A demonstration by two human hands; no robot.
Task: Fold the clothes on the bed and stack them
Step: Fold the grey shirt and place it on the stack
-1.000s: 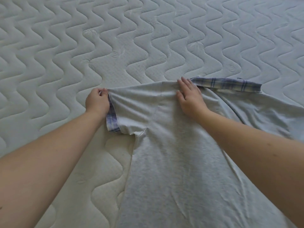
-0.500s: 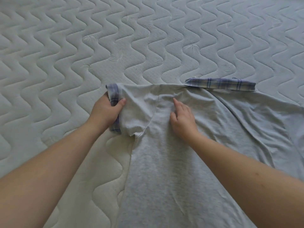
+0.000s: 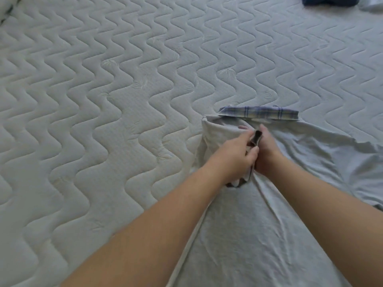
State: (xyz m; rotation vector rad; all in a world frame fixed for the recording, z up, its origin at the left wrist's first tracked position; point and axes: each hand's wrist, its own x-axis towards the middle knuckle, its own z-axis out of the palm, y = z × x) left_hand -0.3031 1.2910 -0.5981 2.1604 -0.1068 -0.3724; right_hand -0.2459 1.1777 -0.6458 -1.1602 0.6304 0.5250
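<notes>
A light grey shirt (image 3: 259, 235) with a blue plaid collar (image 3: 259, 112) lies spread on the quilted mattress (image 3: 103, 100), collar at the far end. My left hand (image 3: 236, 154) grips the plaid-trimmed sleeve edge and holds it folded over onto the shirt's chest. Right beside it, my right hand (image 3: 267, 152) rests on the shirt body just below the collar; the left hand partly hides its fingers. The shirt's right side and other sleeve (image 3: 352, 158) lie flat and wrinkled.
A dark blue garment (image 3: 329, 1) and a pale item (image 3: 373, 5) lie at the mattress's far right corner. Something white and bunched (image 3: 8, 5) shows at the far left corner. The wavy quilted surface stretches left and beyond the shirt.
My left hand has carried the sleeve rightward, folding it over onto the shirt's chest next to my right hand. The camera view has shifted so the shirt sits further right.
</notes>
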